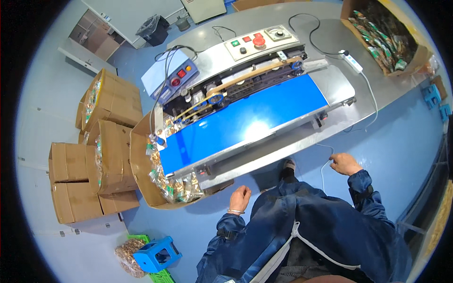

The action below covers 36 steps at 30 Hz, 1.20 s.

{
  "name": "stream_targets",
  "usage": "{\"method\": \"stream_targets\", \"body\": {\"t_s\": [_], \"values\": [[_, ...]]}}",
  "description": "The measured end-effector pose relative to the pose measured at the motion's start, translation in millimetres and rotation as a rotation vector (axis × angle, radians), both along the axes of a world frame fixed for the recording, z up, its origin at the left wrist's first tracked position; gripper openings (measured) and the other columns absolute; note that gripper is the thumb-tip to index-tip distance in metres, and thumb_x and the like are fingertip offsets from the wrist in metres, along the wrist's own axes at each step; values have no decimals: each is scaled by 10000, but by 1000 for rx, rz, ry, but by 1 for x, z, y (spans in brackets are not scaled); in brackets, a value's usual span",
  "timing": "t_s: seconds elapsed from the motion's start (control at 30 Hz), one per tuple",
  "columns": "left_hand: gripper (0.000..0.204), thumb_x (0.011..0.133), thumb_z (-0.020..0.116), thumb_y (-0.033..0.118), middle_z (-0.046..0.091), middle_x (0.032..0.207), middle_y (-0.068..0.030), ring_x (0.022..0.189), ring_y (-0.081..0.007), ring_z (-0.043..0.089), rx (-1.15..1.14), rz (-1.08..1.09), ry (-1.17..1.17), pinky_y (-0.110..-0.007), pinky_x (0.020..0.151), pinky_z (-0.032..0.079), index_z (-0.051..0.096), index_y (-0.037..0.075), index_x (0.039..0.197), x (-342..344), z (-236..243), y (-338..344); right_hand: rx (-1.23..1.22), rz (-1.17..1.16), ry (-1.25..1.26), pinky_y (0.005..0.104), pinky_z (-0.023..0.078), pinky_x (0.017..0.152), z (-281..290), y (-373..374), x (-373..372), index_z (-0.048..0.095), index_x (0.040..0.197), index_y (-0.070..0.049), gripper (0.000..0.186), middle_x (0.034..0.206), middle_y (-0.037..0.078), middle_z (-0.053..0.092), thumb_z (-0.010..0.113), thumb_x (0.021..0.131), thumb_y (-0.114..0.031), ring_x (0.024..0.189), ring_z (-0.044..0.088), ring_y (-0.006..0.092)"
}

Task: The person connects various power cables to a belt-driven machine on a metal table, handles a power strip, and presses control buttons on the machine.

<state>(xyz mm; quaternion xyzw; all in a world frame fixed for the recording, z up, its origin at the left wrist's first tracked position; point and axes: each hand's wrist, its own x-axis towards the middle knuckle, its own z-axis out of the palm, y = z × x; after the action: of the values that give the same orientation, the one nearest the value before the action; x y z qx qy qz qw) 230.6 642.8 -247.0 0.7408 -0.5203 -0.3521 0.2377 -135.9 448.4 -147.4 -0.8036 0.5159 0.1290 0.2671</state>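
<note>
My left hand point(239, 198) hangs beside my thigh, below the front edge of a steel table. Its fingers are loosely curled and nothing shows in them. My right hand point(346, 164) is held out above the floor on the other side, fingers bent together, with no object visible in it. A thin white cable point(323, 170) passes by its fingertips; I cannot tell if they touch. In front of me stands a band sealing machine with a bare blue conveyor belt point(245, 120) and a control panel point(257, 43). Filled clear bags point(181, 187) lie in a carton point(141, 172) at the belt's left end.
Brown cartons point(71, 200) are stacked at the left. An open carton of green-marked packs point(384, 40) sits on the steel table point(325, 42) at far right, near a white power strip point(351, 61). A blue stool point(155, 254) stands lower left beside a bulging clear sack point(128, 258).
</note>
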Motion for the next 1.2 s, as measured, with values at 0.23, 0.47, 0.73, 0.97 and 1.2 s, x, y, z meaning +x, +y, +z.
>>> {"method": "stream_targets", "body": {"t_s": [0.23, 0.47, 0.73, 0.97, 1.2], "values": [[207, 783, 549, 230, 580, 715, -173, 687, -345, 561, 6, 142, -16, -405, 603, 430, 552, 24, 761, -8, -20, -44, -194, -321, -142, 420, 448, 751, -72, -68, -55, 529, 946, -1, 267, 883, 208, 591, 539, 690, -78, 850, 566, 361], [222, 767, 560, 247, 595, 742, -168, 711, -343, 568, 141, 194, -140, -422, 631, 436, 564, 25, 756, -16, -30, -49, -128, -302, -172, 444, 447, 710, -103, -122, -75, 490, 884, -21, 218, 774, 198, 590, 540, 682, -85, 767, 569, 378], [322, 777, 552, 331, 596, 726, -207, 711, -381, 567, 385, 193, -371, -465, 641, 435, 562, 10, 760, -26, -33, -65, -112, -325, -214, 454, 425, 612, -111, -136, -82, 449, 834, -51, 214, 674, 183, 558, 570, 671, -115, 689, 555, 379], [334, 765, 564, 334, 604, 748, -212, 738, -388, 571, 472, 153, -374, -465, 660, 432, 575, 0, 774, -21, -24, -77, -77, -334, -248, 426, 428, 584, -106, -140, -75, 441, 827, -44, 222, 635, 155, 542, 580, 659, -89, 640, 555, 349], [314, 768, 546, 320, 602, 756, -211, 753, -381, 568, 414, 79, -259, -453, 669, 431, 577, 8, 777, -8, -17, -71, -167, -319, -248, 438, 441, 631, -111, -112, -74, 495, 842, -31, 197, 673, 177, 577, 580, 678, -100, 691, 573, 369]]}}
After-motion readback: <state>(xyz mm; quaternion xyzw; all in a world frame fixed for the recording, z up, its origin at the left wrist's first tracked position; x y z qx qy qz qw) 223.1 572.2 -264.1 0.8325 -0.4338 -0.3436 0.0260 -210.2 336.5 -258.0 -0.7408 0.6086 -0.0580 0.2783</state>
